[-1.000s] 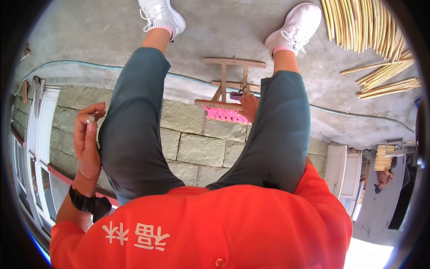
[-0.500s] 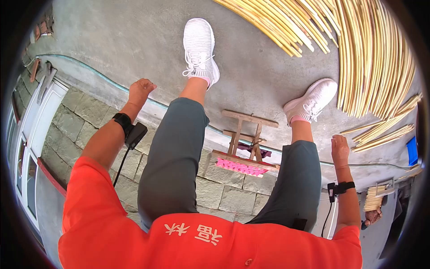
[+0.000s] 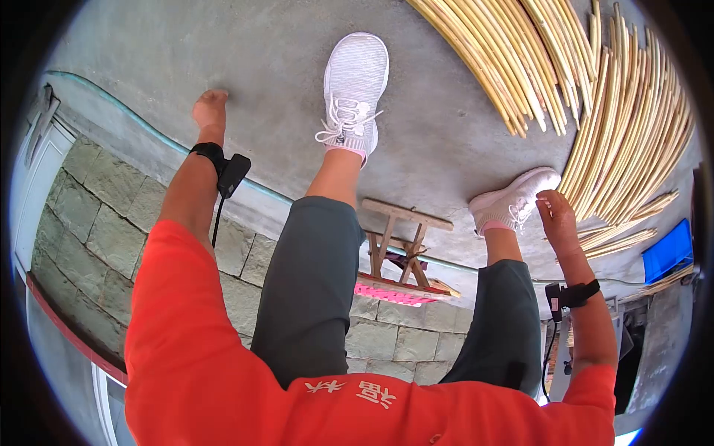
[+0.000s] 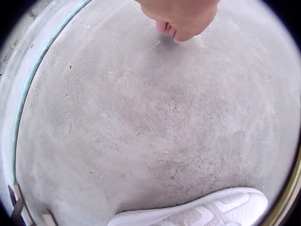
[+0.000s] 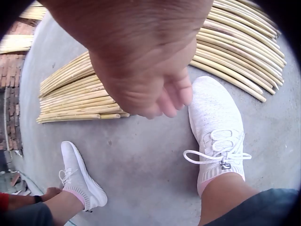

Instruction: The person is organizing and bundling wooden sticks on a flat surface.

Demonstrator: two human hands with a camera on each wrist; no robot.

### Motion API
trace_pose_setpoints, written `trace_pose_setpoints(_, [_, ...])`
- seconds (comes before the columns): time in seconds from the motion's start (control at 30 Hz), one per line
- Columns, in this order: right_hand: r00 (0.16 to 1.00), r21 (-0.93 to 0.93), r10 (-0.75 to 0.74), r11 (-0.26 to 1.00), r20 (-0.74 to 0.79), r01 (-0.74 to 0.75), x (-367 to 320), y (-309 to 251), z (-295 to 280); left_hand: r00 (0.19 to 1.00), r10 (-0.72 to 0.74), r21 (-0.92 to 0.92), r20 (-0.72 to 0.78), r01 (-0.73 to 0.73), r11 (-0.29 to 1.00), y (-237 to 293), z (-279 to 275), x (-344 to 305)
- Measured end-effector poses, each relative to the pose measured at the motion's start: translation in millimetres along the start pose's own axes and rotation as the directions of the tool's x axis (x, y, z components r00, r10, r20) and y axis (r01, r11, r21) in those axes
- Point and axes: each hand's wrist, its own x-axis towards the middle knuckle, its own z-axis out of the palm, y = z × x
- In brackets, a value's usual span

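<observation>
My left hand (image 3: pixel 210 111) hangs over the concrete floor left of a white shoe (image 3: pixel 349 89), fingers loosely curled, with no object showing in it. In the left wrist view the fingertips (image 4: pixel 176 37) point down above bare concrete. The right hand (image 3: pixel 559 215), also loosely curled and holding nothing, is beside the other white shoe (image 3: pixel 513 197). Long pale yellow sticks (image 3: pixel 632 141) lie in rows on the floor beyond it. In the right wrist view a second bundle of sticks (image 5: pixel 75 94) is partly hidden behind this hand.
Between my legs stands a small wooden stool (image 3: pixel 398 249) with a pink woven seat (image 3: pixel 394 293). A green hose (image 3: pixel 141 123) runs along the floor near the stone wall (image 3: pixel 104 215). Something blue (image 3: pixel 668 250) sits at the far right.
The right hand has left the stool and moved out to the right, near the sticks. The left hand has swung forward, away from the left leg. More of the sticks has come into view.
</observation>
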Motion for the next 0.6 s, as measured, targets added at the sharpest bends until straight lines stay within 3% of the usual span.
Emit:
trace_pose_setpoints(0.07, [0.997,-0.041,-0.064,0.997,0.036,0.065,11.0,-14.1,8.2,0.994,-0.107,-0.283,0.007,0.104,0.953,-0.9,5.1,-5.3])
trace_pose_setpoints(0.3, [0.971,-0.141,-0.219,0.963,0.097,0.231,33.4,-47.7,28.1,0.960,-0.255,-0.360,0.116,0.280,0.890,-1.0,9.9,-8.7])
trace_pose_setpoints(0.4, [0.923,-0.111,-0.189,0.965,0.336,0.238,23.3,-70.3,55.6,0.931,-0.302,-0.341,0.205,0.357,0.870,-1.5,13.4,-47.7])
trace_pose_setpoints(0.47, [0.782,-0.043,-0.164,0.971,0.601,0.237,11.1,-91.5,86.3,0.933,-0.055,-0.334,0.355,0.181,0.925,-1.2,3.8,-89.0])
trace_pose_setpoints(0.5, [0.721,0.006,-0.237,0.951,0.652,0.308,1.2,-97.0,108.1,0.884,0.109,-0.389,0.454,0.087,0.917,-9.6,3.4,-126.9])
trace_pose_setpoints(0.53, [0.617,0.050,-0.249,0.946,0.746,0.321,0.1,-112.4,119.6,0.778,0.206,-0.367,0.593,0.033,0.929,-6.3,-7.2,-167.3])
trace_pose_setpoints(0.57, [0.569,0.086,-0.268,0.941,0.777,0.327,-1.5,-126.3,130.6,0.691,0.249,-0.438,0.679,0.109,0.893,0.8,-22.7,-214.1])
trace_pose_setpoints(0.6, [0.566,0.117,-0.316,0.926,0.762,0.359,-1.4,-133.8,140.2,0.262,0.148,-0.301,0.953,0.805,0.511,10.4,-28.6,-252.2])
